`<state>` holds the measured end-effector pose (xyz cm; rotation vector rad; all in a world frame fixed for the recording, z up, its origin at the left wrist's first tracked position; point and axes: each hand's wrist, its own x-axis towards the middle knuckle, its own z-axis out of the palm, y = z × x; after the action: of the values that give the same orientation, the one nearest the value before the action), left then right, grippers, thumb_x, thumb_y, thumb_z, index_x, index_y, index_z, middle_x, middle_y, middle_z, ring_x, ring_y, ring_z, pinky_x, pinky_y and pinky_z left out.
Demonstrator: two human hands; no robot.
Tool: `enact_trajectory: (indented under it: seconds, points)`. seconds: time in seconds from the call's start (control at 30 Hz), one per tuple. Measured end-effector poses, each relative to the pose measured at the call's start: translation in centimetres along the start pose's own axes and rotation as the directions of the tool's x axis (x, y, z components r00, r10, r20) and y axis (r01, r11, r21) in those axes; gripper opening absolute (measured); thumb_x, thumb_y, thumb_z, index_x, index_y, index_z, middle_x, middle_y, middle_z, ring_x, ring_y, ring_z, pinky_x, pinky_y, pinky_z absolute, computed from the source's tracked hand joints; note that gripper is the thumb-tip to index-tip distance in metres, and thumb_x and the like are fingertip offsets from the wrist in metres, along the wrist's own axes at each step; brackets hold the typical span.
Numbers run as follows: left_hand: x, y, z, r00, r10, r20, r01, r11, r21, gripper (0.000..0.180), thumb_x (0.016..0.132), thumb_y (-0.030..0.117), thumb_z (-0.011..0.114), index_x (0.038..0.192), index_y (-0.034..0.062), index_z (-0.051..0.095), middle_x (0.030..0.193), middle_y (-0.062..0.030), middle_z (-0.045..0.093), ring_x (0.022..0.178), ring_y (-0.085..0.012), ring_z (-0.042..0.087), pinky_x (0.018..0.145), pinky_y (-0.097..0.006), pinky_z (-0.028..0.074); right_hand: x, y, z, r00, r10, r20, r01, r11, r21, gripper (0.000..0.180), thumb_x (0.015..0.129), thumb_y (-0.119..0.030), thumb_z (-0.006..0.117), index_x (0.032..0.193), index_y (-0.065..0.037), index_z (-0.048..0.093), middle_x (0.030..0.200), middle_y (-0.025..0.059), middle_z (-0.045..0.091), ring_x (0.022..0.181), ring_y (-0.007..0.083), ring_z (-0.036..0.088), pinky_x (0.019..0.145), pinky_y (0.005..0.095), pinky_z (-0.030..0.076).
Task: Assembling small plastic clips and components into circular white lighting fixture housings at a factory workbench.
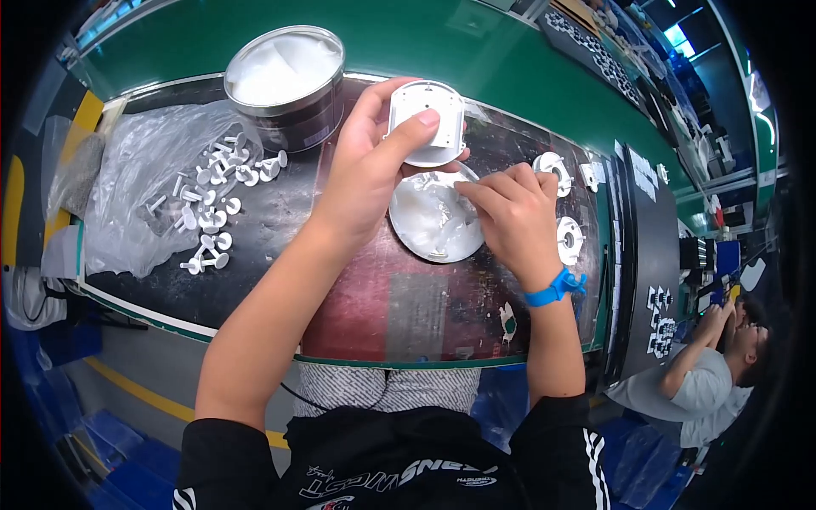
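Observation:
My left hand (382, 149) holds up a white plastic housing (427, 127), rounded at the top, with the thumb pressed on its face and fingers behind it. Below it on the table lies a round dish (435, 257) smeared with a white, grease-like paste. My right hand (520, 212) is at the dish's right side, its fingers curled and the index fingertip over the rim. Whatever may be pinched in those fingers is too small or hidden to tell. A blue band (557, 289) circles the right wrist.
A tin (285, 85) of white paste stands at the back left. White stemmed plastic parts (208, 200) lie on a clear plastic bag (127, 187). White ring-shaped parts (569, 240) sit to the right of my right hand. Other people (722, 357) work at the far right.

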<state>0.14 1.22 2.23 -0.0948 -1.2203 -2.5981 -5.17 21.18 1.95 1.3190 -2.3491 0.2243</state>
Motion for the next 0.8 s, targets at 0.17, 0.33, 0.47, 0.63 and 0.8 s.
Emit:
enact_trajectory:
  seconds: [0.17, 0.33, 0.47, 0.63, 0.8]
  points:
    - [0.2, -0.1, -0.1, 1.0, 0.004, -0.006, -0.004, 1.0, -0.012, 0.05, 0.091, 0.019, 0.067, 0.129, -0.0008, 0.04, 0.108, -0.0154, 0.063, 0.088, -0.0252, 0.07, 0.074, -0.034, 0.06, 0.0, 0.3, 0.1, 1.0, 0.0, 0.008, 0.0, 1.0, 0.021, 0.024, 0.072, -0.006, 0.073, 0.093, -0.019, 0.074, 0.082, -0.0062, 0.067, 0.078, 0.0154, 0.056, 0.075, 0.0332, 0.033]
    - [0.1, 0.2, -0.1, 1.0, -0.007, -0.016, 0.008, 0.999, 0.032, 0.048, 0.092, 0.018, 0.063, 0.13, -0.0005, 0.04, 0.11, -0.0189, 0.062, 0.093, -0.0281, 0.068, 0.078, -0.037, 0.059, 0.0, 0.3, -0.6, 0.978, 0.205, -0.031, -0.179, 0.91, 0.374, 0.028, 0.076, -0.002, 0.07, 0.1, -0.015, 0.073, 0.087, 0.0001, 0.069, 0.076, 0.018, 0.055, 0.074, 0.0321, 0.039]
    - [0.1, 0.0, 0.3, 0.999, 0.013, -0.039, -0.012, 1.0, 0.028, 0.049, 0.092, 0.019, 0.064, 0.131, -0.0005, 0.039, 0.109, -0.0169, 0.062, 0.091, -0.026, 0.069, 0.076, -0.035, 0.06, -1.2, 1.1, -1.3, 0.867, 0.476, 0.146, -0.313, 0.292, 0.904, 0.028, 0.086, -0.002, 0.069, 0.114, -0.004, 0.067, 0.094, 0.0039, 0.067, 0.082, 0.0085, 0.057, 0.072, 0.0236, 0.045]
    - [-0.2, 0.0, 0.3, 0.999, -0.009, -0.049, 0.01, 0.999, 0.036, 0.049, 0.093, 0.018, 0.062, 0.132, 0.0004, 0.039, 0.11, -0.0209, 0.063, 0.092, -0.0297, 0.069, 0.078, -0.037, 0.059, -1.6, 2.5, -1.6, 0.838, 0.46, 0.293, -0.372, 0.09, 0.924, 0.027, 0.089, -0.007, 0.067, 0.115, -0.001, 0.065, 0.1, 0.0041, 0.067, 0.089, 0.0107, 0.062, 0.075, 0.0229, 0.048]
    - [0.0, 0.0, 0.6, 0.999, -0.005, -0.046, 0.008, 0.998, 0.068, 0.051, 0.092, 0.02, 0.063, 0.132, 0.0019, 0.038, 0.113, -0.0232, 0.063, 0.093, -0.0317, 0.069, 0.081, -0.039, 0.058, -2.2, 4.1, -2.7, 0.783, 0.453, 0.426, -0.531, 0.13, 0.837, 0.023, 0.088, -0.006, 0.067, 0.111, -0.001, 0.068, 0.093, 0.0014, 0.067, 0.083, 0.0071, 0.059, 0.073, 0.0218, 0.047]
